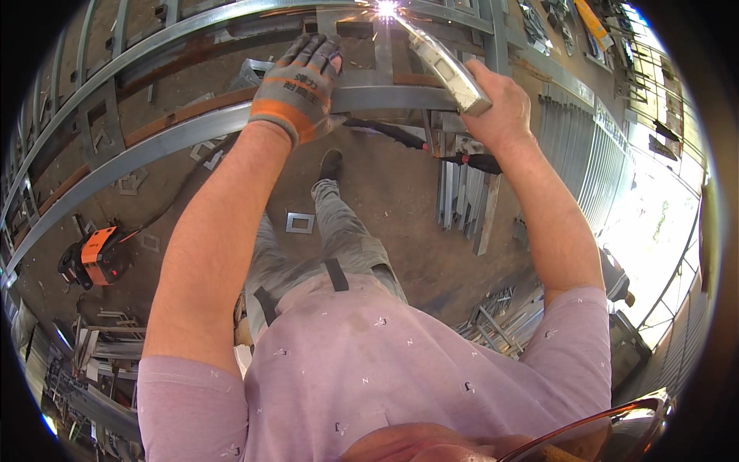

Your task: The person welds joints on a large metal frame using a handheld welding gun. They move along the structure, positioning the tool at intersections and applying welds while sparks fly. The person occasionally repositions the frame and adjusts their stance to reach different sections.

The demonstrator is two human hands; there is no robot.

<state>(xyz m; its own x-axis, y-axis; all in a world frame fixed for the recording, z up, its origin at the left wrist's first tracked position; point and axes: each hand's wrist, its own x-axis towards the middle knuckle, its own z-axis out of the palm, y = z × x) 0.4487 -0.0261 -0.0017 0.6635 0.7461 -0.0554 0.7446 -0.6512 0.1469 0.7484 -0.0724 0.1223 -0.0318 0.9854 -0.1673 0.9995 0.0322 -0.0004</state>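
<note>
A bare right hand, my right hand (500,104), is wrapped round the rear of a boxy, pale, scuffed handheld welding tool (449,69). From its far tip comes a bright white-violet arc (386,9) with orange sparks, against a steel tube frame (392,98). The glare hides the exact contact point. My left hand (296,88), in a grey and orange work glove, lies over the frame left of the arc, its fingers stretched out and holding nothing visible. A black cable with red-ringed connectors (462,159) hangs below the frame, near my right wrist.
An orange and black machine (100,256) with a cable stands on the floor at left. A square metal plate with a cutout (299,223) lies near my feet. Metal tubes (466,196) are stacked at right, with more steel bars (577,154) beyond and scrap at lower left.
</note>
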